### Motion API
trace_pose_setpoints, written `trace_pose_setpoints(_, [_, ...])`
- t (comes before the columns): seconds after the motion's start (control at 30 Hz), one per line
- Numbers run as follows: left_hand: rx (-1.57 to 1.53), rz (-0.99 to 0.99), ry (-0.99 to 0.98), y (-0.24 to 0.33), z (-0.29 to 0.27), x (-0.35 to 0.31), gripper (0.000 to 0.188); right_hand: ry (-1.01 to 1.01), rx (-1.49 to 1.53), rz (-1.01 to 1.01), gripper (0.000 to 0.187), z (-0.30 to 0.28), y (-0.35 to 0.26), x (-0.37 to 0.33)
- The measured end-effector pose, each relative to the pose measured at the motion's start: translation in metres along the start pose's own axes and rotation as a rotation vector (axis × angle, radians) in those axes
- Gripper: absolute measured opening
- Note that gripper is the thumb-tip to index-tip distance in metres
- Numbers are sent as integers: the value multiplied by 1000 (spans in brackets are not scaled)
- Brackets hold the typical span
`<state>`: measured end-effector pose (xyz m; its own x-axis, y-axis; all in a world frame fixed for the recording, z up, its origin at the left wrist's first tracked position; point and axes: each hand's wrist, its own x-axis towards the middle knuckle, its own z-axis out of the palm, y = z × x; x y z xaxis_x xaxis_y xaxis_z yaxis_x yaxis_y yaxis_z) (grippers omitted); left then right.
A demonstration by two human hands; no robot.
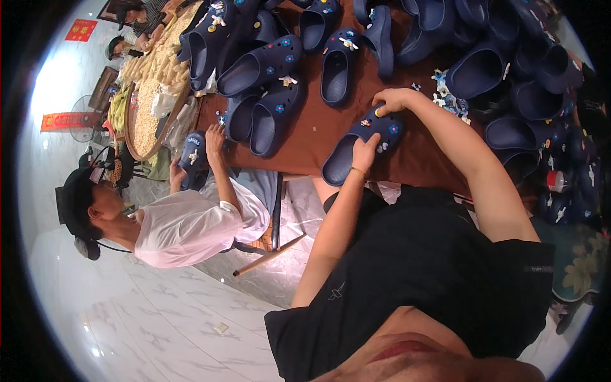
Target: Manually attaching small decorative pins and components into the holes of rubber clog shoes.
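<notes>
A dark blue clog (pixel 339 159) with colourful charms on its toe lies tilted at the table's near edge, its heel toward the lower left. My left hand (pixel 365 155) is closed on its side, the thumb over the upper. At the far side of the toe, my right hand (pixel 393 100) curls its fingers against the clog, close to a yellow charm (pixel 379 113). Whether a small charm is pinched there is too small to tell. Blue flower charm (pixel 393 129) and other charms show on the toe between my hands.
Several decorated clogs (pixel 336 70) cover the brown tablecloth (pixel 312 130), with more piled at right (pixel 474 73). Loose charms (pixel 449 99) lie beyond my right forearm. A co-worker (pixel 191 223) at left handles another clog (pixel 193 156). A bottle (pixel 557 181) stands among clogs at right.
</notes>
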<state>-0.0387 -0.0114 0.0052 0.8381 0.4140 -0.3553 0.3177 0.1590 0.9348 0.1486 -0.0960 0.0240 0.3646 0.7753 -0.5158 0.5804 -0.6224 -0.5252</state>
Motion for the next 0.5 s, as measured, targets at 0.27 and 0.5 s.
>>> trace_pose_setpoints(0.27, [-6, -24, -39, -9, -14, 10, 38, 134, 356, -57, 41, 16, 8, 2])
trace_pose_setpoints(0.5, [36, -83, 10, 14, -6, -1, 39, 277, 523, -35, 37, 20, 15, 4])
